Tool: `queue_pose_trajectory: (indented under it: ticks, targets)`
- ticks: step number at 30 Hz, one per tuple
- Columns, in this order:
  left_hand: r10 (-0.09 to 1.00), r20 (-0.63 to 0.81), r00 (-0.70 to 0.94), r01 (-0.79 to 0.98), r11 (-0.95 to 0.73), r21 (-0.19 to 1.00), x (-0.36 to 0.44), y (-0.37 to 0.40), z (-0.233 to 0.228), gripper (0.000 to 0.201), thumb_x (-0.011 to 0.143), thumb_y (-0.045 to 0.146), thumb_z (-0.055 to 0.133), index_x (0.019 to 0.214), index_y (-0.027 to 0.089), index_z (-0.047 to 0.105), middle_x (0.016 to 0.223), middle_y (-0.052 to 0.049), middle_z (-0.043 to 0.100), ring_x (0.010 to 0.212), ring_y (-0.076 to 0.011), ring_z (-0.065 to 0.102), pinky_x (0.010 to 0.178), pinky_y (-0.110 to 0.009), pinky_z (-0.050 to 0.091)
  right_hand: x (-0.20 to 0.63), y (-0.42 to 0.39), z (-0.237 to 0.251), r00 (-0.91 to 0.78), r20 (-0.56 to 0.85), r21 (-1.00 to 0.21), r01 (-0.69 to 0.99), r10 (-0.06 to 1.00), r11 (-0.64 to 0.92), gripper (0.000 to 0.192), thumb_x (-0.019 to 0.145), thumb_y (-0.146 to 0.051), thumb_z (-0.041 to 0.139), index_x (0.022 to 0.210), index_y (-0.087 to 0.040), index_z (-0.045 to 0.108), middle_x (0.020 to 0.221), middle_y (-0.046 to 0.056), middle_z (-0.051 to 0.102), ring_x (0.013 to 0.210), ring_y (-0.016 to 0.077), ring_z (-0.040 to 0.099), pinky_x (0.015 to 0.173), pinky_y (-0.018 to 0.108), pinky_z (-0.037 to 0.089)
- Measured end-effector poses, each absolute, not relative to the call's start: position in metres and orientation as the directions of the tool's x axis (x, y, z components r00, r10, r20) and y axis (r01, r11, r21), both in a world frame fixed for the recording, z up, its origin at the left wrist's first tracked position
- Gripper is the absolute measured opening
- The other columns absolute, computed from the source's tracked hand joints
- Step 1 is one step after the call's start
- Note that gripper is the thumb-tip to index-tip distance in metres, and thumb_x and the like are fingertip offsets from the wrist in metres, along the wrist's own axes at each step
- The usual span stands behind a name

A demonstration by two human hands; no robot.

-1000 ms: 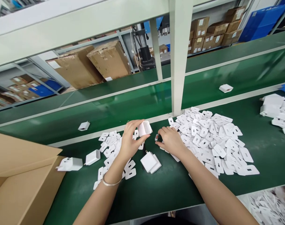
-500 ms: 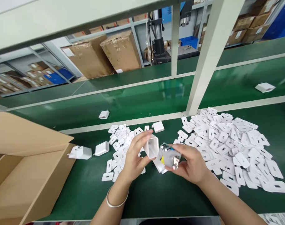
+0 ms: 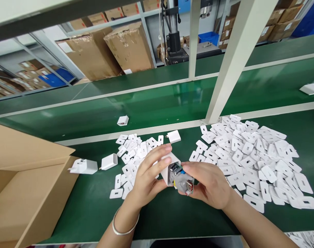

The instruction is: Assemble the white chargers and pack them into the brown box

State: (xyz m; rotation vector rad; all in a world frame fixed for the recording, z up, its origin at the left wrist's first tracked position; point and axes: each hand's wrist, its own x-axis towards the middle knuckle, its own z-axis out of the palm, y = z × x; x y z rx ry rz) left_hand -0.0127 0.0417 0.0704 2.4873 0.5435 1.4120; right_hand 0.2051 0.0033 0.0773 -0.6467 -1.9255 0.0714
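My left hand (image 3: pixel 150 172) is closed round a white charger housing (image 3: pixel 167 172), its open end facing right. Between the thumb and fingers of my right hand (image 3: pixel 207 182) is a charger circuit board (image 3: pixel 184 182), with grey filler, a yellow part and a USB port at its outer end. The board's inner end sits in the mouth of the housing. Left of my left hand lies a small heap of white end caps (image 3: pixel 132 155) with slots. A far larger pile of such caps (image 3: pixel 250 158) spreads to the right of my right hand.
Two white chargers (image 3: pixel 109 161) (image 3: pixel 84 166) lie beside an open cardboard box (image 3: pixel 50 196) at the left. Another charger (image 3: pixel 174 136) rests near the belt's edge. White housings (image 3: pixel 123 120) (image 3: pixel 311 89) sit on the green belt (image 3: pixel 157 103). A slanted post (image 3: pixel 234 65) rises behind the pile.
My right hand has brought the circuit board left to the housing, and its end has gone into the opening. The belt housings have shifted right in view.
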Motion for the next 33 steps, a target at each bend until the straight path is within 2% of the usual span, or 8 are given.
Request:
queue_pose_trajectory:
  ticks: [4, 11, 28, 33]
  targets:
    - [0.434, 0.773, 0.463, 0.237, -0.901, 0.364, -0.0113, 0.0419, 0.0722, 0.059, 0.107, 0.035, 0.057, 0.163, 0.033, 0.037, 0.151, -0.012, 0.059, 0.14, -0.0285, 0.06, 0.113, -0.051, 0.057, 0.2054, 0.004, 0.0772, -0.304, 0.834, -0.325, 0.402, 0.46, 0.856, 0.054, 0.109, -0.028, 0.056, 0.159, -0.016, 0.04, 0.104, 0.008, 0.082, 0.095, 0.0183, 0.08, 0.085, 0.029, 0.068]
    - [0.428, 0.768, 0.477, 0.222, -0.904, 0.366, -0.0106, 0.0425, 0.0723, 0.06, 0.107, 0.034, 0.057, 0.164, 0.03, 0.037, 0.151, -0.013, 0.057, 0.141, -0.029, 0.059, 0.113, -0.05, 0.056, 0.2059, 0.0051, 0.0771, -0.317, 0.846, -0.278, 0.424, 0.429, 0.862, 0.054, 0.109, -0.026, 0.055, 0.159, -0.012, 0.04, 0.103, 0.009, 0.081, 0.098, 0.0186, 0.08, 0.088, 0.029, 0.068]
    - [0.428, 0.775, 0.464, 0.254, -0.903, 0.346, -0.0104, 0.0412, 0.0694, 0.059, 0.108, 0.035, 0.056, 0.163, 0.031, 0.037, 0.152, -0.013, 0.058, 0.138, -0.0286, 0.062, 0.109, -0.051, 0.06, 0.2059, 0.0054, 0.0783, -0.324, 0.832, -0.309, 0.406, 0.451, 0.86, 0.058, 0.107, -0.025, 0.058, 0.161, -0.015, 0.038, 0.106, 0.009, 0.082, 0.098, 0.02, 0.08, 0.089, 0.032, 0.069]
    - [0.436, 0.774, 0.459, 0.255, -0.899, 0.356, -0.0105, 0.0405, 0.0689, 0.061, 0.107, 0.035, 0.058, 0.163, 0.031, 0.036, 0.151, -0.013, 0.058, 0.138, -0.0285, 0.062, 0.11, -0.05, 0.059, 0.2069, 0.006, 0.078, -0.329, 0.842, -0.281, 0.41, 0.428, 0.868, 0.053, 0.108, -0.024, 0.056, 0.158, -0.012, 0.041, 0.105, 0.01, 0.082, 0.099, 0.0195, 0.08, 0.092, 0.031, 0.068]
